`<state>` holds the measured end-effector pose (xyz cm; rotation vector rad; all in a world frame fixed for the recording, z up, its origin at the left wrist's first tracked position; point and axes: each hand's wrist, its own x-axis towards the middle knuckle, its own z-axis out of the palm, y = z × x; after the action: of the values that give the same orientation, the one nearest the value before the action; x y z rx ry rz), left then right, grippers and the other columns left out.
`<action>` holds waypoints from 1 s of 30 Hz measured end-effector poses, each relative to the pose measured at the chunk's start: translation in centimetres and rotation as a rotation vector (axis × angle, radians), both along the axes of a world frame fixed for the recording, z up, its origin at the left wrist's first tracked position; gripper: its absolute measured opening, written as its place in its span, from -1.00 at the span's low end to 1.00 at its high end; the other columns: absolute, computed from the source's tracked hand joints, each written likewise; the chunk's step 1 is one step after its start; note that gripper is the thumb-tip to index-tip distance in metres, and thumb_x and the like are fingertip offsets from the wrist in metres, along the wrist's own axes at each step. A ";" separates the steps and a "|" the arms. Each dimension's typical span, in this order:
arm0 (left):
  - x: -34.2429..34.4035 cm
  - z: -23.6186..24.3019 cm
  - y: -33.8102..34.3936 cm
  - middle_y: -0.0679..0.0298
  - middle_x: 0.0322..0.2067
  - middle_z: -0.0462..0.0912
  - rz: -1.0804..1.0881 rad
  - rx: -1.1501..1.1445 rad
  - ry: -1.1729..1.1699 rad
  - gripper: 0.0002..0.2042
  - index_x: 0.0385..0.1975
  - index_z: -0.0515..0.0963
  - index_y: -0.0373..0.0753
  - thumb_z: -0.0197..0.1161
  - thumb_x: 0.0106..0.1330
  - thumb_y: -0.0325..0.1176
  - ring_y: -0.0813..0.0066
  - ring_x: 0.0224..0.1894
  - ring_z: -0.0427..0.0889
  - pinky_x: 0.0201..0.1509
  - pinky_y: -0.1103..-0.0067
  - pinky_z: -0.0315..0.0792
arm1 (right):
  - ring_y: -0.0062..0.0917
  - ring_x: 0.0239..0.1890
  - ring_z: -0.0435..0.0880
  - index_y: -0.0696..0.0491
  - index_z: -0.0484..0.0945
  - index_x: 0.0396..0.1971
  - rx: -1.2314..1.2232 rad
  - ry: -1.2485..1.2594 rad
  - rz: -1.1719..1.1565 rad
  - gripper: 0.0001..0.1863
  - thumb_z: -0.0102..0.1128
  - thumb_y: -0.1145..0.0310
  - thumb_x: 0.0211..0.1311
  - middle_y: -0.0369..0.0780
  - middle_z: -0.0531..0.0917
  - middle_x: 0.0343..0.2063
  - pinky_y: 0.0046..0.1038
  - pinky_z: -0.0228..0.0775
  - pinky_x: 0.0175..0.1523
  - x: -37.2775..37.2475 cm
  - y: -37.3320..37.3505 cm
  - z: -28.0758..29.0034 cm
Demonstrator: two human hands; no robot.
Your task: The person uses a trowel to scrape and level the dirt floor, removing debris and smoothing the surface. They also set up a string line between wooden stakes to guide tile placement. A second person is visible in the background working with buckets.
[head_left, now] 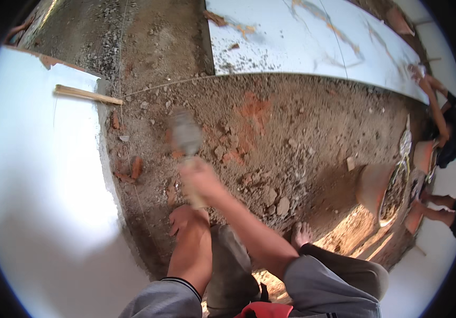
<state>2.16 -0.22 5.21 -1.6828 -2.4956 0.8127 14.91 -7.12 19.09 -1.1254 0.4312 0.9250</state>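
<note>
My right hand (201, 183) is wrapped round the pale handle of a trowel (186, 133). Motion blurs its broad grey blade, which points away from me over the soil (270, 127). Below the handle's near end, my left hand (182, 216) hangs bent at the wrist in front of my knee. Its partly visible fingers look apart, and I see nothing in them. Brick pieces (136, 167) lie in the dirt left of the trowel.
A string crosses the soil by a wooden stick (87, 94) on the white surface at left. Large marbled tiles (302, 42) lie at the far side, with grit on them. Another person's hand (417, 71) touches their right end. Pans (377, 188) stand at right, near another person's legs (440, 208).
</note>
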 end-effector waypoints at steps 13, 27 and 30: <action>-0.3 -0.8 0.3 -0.05 0.50 0.16 -0.006 -0.033 -0.095 -0.46 0.47 0.28 -0.18 -0.06 0.56 -0.13 -0.22 0.47 0.15 0.55 -0.01 0.10 | -0.59 -0.56 0.56 0.16 0.38 0.11 -0.433 0.032 -0.027 -0.66 0.12 0.28 0.52 -0.27 0.55 -0.45 -0.49 0.50 -0.56 5.9 -11.0 2.5; -0.2 -3.0 -0.3 -0.05 0.54 0.09 0.406 0.389 -0.084 -0.44 0.50 0.24 -0.18 -0.08 0.57 -0.12 -0.24 0.52 0.06 0.57 -0.02 0.06 | -0.54 -0.52 0.60 0.14 0.47 -0.11 -0.529 -0.394 0.448 -0.73 0.17 0.23 0.48 -0.12 0.63 -0.41 -0.35 0.51 -0.48 -2.1 -9.6 -4.6; -0.5 -2.0 -0.7 -0.05 0.55 0.07 0.436 0.410 -0.121 -0.43 0.51 0.23 -0.18 -0.09 0.57 -0.11 -0.24 0.53 0.04 0.57 -0.02 0.05 | -0.54 -0.59 0.59 0.09 0.47 -0.11 -0.557 -0.457 0.148 -0.75 0.16 0.20 0.53 -0.24 0.58 -0.48 -0.42 0.49 -0.55 -0.2 -11.6 -4.0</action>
<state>1.68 -0.95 3.17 -1.1068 -2.8989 0.1791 14.74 -18.72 15.05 -1.8486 0.2307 0.6543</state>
